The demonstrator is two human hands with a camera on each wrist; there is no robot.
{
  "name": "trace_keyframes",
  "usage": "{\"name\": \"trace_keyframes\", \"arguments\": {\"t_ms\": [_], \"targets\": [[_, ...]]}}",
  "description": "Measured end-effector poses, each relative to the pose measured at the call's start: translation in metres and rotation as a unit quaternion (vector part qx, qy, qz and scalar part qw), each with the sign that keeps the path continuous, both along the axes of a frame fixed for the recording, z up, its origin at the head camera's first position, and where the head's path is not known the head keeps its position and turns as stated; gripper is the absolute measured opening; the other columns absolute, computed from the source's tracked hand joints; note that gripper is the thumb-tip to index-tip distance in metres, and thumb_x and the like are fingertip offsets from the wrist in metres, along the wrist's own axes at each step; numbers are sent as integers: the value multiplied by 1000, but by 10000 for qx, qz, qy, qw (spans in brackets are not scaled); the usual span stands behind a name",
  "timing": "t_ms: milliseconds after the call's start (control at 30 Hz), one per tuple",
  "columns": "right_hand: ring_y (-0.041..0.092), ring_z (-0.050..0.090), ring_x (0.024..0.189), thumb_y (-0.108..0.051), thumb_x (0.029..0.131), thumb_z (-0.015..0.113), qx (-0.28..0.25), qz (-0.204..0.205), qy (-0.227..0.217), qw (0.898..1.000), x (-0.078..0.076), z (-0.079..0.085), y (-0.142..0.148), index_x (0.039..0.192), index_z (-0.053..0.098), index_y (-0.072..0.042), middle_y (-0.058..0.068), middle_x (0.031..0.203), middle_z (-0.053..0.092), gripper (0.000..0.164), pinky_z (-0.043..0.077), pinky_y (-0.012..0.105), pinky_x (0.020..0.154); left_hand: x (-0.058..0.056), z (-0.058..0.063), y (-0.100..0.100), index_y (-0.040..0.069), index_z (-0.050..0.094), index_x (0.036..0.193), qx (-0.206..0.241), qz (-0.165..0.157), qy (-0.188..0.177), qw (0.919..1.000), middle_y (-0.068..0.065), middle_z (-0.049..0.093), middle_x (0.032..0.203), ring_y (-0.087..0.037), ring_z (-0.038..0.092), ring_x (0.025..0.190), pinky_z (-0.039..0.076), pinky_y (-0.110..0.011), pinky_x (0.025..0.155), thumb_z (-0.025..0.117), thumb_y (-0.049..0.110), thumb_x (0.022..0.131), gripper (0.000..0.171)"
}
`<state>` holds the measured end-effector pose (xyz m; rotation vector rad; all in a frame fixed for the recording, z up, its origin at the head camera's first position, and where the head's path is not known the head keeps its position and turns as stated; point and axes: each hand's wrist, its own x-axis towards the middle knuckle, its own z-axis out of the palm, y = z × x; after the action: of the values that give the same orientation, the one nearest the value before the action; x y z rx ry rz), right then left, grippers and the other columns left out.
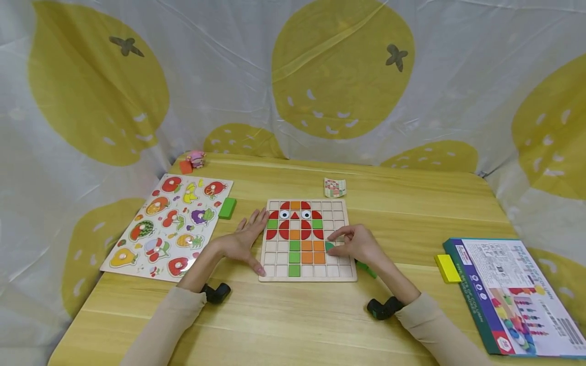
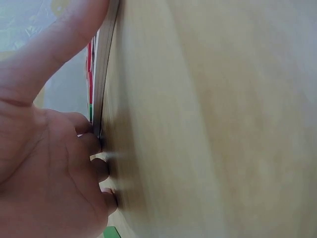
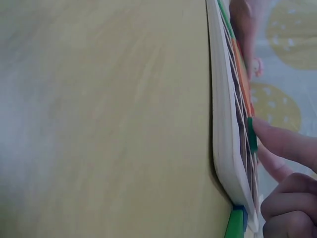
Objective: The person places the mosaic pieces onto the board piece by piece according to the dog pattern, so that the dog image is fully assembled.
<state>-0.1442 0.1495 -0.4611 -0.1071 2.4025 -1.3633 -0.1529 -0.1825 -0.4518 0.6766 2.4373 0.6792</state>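
In the middle of the table lies a gridded wooden puzzle board (image 1: pixel 279 256) bearing red, orange and green pieces and two eye pieces. My left hand (image 1: pixel 242 241) is spread along its left side, thumb at the near left corner and fingers at the far left edge. In the left wrist view, the left hand's fingertips (image 2: pixel 103 170) reach down by the board's edge. Over the right half of the board, my right hand (image 1: pixel 354 242) pinches a small dark green piece with a curved edge (image 1: pixel 329 246), low against the grid beside the orange squares.
Left of the board lies a fruit peg puzzle (image 1: pixel 157 229), with a green block (image 1: pixel 227 208) beside it. A small pattern card (image 1: pixel 335 187) lies beyond the board. Green blocks (image 1: pixel 366 269) sit by its right edge. Farther right are a yellow block (image 1: pixel 447 268) and a boxed set (image 1: pixel 517 295).
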Motion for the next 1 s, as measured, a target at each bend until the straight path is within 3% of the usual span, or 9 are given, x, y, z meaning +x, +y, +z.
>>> {"name": "trace_keyframes", "arguments": {"t_ms": [300, 433, 600, 733, 833, 1000], "targets": [[10, 28, 48, -16, 68, 87, 315, -23, 172, 9994, -2, 0, 3, 83, 79, -12, -5, 49, 34, 18, 20, 20, 45, 0, 2, 0, 7, -13, 154, -54, 9, -8, 10000, -13, -22, 161, -35, -21, 148, -11, -58, 120, 90, 48, 56, 148], [11, 27, 50, -16, 69, 86, 212, 346, 114, 9991, -4, 2, 8, 87, 79, -13, -5, 51, 33, 20, 20, 19, 46, 0, 1, 0, 9, -14, 154, -125, 4, -2, 9999, -11, -23, 161, -33, -22, 149, -11, -57, 120, 89, 50, 55, 148], [11, 26, 52, -19, 74, 83, 44, 743, 211, 9970, -2, 8, 33, 102, 76, -11, -4, 55, 28, 30, 22, 20, 47, 0, 0, 0, 8, -14, 154, -116, -13, -3, 9999, -11, -23, 161, -33, -21, 149, -10, -57, 120, 89, 50, 56, 148], [11, 27, 52, -21, 72, 84, 329, 480, 279, 9979, 5, 10, 60, 101, 74, -9, -4, 57, 28, 33, 24, 21, 48, 0, 0, 0, 8, -14, 154, -137, -7, -24, 9999, -11, -24, 161, -33, -21, 149, -10, -57, 120, 89, 51, 55, 148], [10, 29, 51, -21, 70, 86, 519, 446, 70, 9976, 12, 7, 74, 99, 72, -7, -4, 56, 32, 35, 25, 21, 47, 0, 1, 0, 9, -14, 154, -168, 20, -25, 9999, -10, -24, 161, -32, -21, 149, -10, -56, 121, 89, 51, 55, 148], [9, 34, 49, -21, 68, 87, 318, 732, -286, 9964, 16, 1, 81, 96, 67, -3, -4, 55, 40, 39, 29, 18, 44, -1, 1, 1, 8, -15, 153, -201, 19, -37, 9998, -10, -24, 160, -33, -22, 149, -10, -56, 120, 89, 50, 56, 148]]}}
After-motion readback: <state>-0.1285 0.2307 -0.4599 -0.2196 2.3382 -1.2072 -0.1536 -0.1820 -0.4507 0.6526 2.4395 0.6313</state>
